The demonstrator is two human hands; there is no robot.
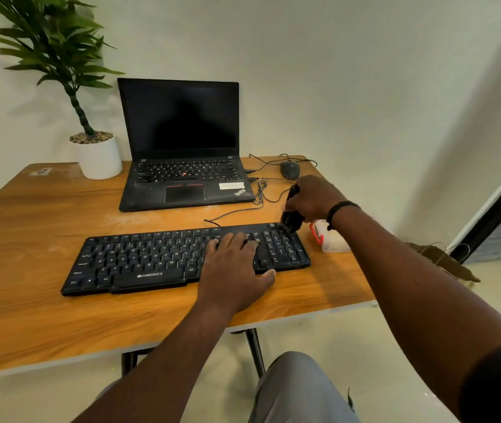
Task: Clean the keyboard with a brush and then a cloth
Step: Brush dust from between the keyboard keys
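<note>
Left hand [237, 264] lies flat on the keyboard [151, 261], fingers straight and spread over the keys right of centre, thumb at the front edge; right hand [311, 198] grips a black brush [291, 213] in curled fingers, bristle end down on the keyboard's upper right corner, by the numpad; black band on the right wrist; keyboard sits mid-frame on a wooden table [29, 300], black, "ZEBRONICS" below the spacebar, its cable running up toward the laptop [182, 148]; laptop is open, screen dark, upper centre of frame; dark mouse [289, 170] to its right, wired; white-potted plant [96, 154] upper left; just right of the keyboard, under the right wrist, a pale bundle with a red-orange piece [328, 238], could be the cloth, cannot tell.
</note>
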